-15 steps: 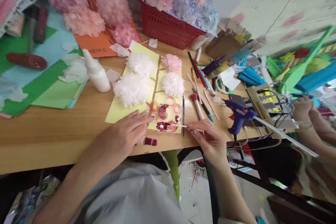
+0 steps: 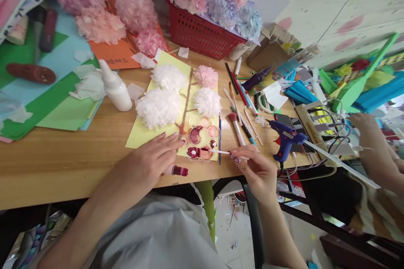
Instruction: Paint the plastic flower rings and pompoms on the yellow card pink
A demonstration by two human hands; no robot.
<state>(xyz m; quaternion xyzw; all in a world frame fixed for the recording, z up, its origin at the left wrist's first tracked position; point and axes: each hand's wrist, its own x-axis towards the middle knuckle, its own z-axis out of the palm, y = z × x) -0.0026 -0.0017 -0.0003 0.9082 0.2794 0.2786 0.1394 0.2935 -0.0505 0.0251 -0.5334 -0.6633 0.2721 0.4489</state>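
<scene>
In the head view, the right hand [image 2: 257, 172] pinched a thin white stick [image 2: 221, 151] firmly between thumb and fingertips, its dark tip in the paint palette [image 2: 195, 134] just left of that grip. The left hand [image 2: 153, 157] lay beyond the palette, fingers stretched out to its near-left edge, and whether it had hold of the dark-red tube [image 2: 180, 171] below could not be told. Beyond the pinch lay a makeup-style brush [image 2: 237, 129], with a blue glue gun [image 2: 285, 135] to the right.

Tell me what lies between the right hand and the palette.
In the head view, the blue brush lies between palette and right hand, crossed by the stick that hand holds.
</scene>
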